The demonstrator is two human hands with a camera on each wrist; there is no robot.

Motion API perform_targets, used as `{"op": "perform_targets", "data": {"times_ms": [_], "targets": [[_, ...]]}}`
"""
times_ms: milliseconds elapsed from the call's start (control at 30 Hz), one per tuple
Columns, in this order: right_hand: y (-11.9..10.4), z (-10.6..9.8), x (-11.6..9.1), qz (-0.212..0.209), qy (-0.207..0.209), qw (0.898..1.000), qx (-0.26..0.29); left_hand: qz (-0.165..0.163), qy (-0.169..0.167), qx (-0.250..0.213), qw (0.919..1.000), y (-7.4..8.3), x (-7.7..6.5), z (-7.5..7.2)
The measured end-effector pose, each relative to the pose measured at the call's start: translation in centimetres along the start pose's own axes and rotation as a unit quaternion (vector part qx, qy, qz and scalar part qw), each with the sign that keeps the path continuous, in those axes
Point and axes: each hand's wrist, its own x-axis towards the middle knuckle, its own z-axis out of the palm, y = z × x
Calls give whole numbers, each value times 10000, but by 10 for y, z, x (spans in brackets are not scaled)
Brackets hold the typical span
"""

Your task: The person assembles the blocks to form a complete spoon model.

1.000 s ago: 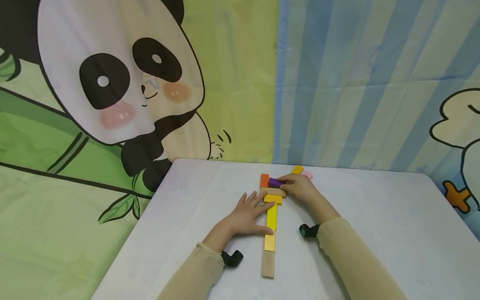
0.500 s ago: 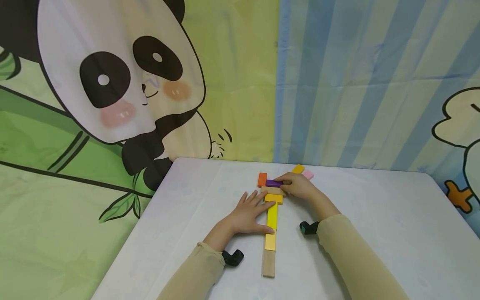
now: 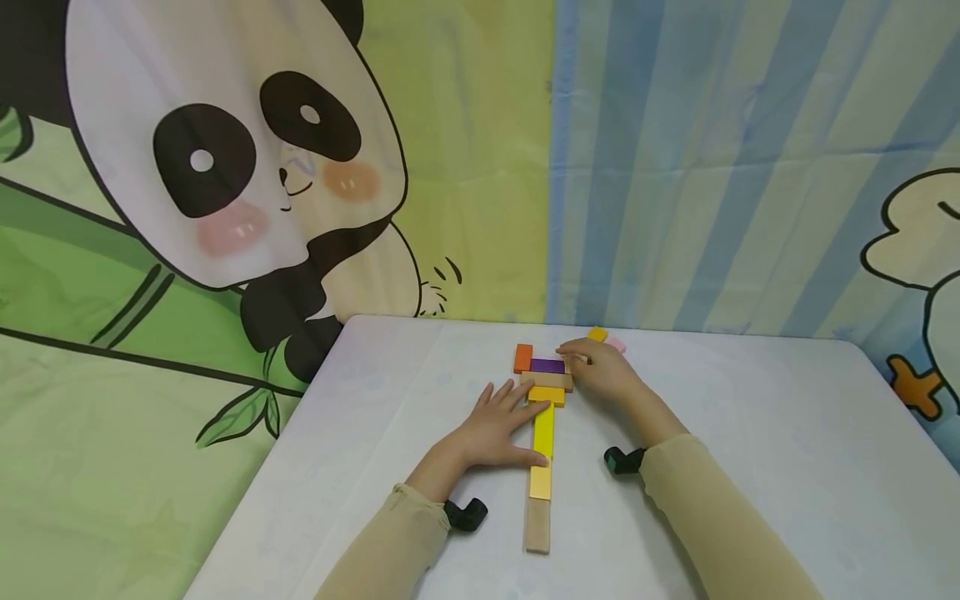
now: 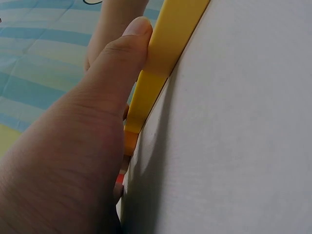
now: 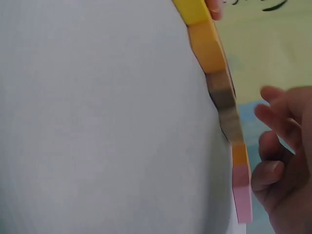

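A line of wooden blocks runs away from me on the white table. It has a plain block (image 3: 537, 527) at the near end, then a pale yellow block (image 3: 540, 483), a bright yellow block (image 3: 543, 429), and an orange crosswise block (image 3: 547, 396). Beyond lie a plain crosswise block (image 3: 551, 381), a purple block (image 3: 547, 366) and a red-orange block (image 3: 522, 358). My left hand (image 3: 491, 433) lies with fingers spread, thumb and fingertips along the yellow blocks' left side. My right hand (image 3: 603, 371), fingers loosely bent and holding nothing, hovers just right of the purple block.
Behind my right hand lie a yellow-orange block (image 3: 597, 333) and a pink block (image 3: 617, 343), near the back edge of the table (image 3: 750, 433). A printed curtain (image 3: 480, 167) hangs right behind that edge. Black wrist cameras (image 3: 467, 515) sit at both cuffs.
My right hand has let go of the purple block, which went from tilted to lying flat beside the red-orange block, and drawn slightly right. My left hand has stayed in place.
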Motion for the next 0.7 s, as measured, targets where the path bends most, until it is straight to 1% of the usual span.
{"op": "perform_targets", "data": {"times_ms": [100, 167, 233, 333, 400, 467, 533, 633, 700], "targets": [[8, -11, -4, 419, 527, 9977, 57, -39, -3, 1, 10000, 0, 0, 0], [16, -18, -7, 676, 731, 9950, 2, -71, -16, -7, 10000, 0, 0, 0], [26, -24, -10, 810, 783, 9935, -152, -90, -30, -17, 10000, 0, -1, 0], [40, -30, -15, 927, 535, 9936, -370, -93, -35, -45, 9999, 0, -2, 0], [47, -32, -18, 954, 300, 9939, -459, -85, -41, -40, 9999, 1, -2, 0], [53, -33, -22, 937, 195, 9939, -538, -73, -55, -34, 10000, 2, -2, -1], [56, -34, -26, 886, 268, 9941, -568, -58, -68, -21, 10000, 3, -2, -1], [58, -36, -29, 673, 507, 9949, -553, -45, -69, 10, 10000, 3, -1, -1], [59, -37, -30, 554, 547, 9957, -508, -45, -64, 25, 10000, 4, -1, -1]]}}
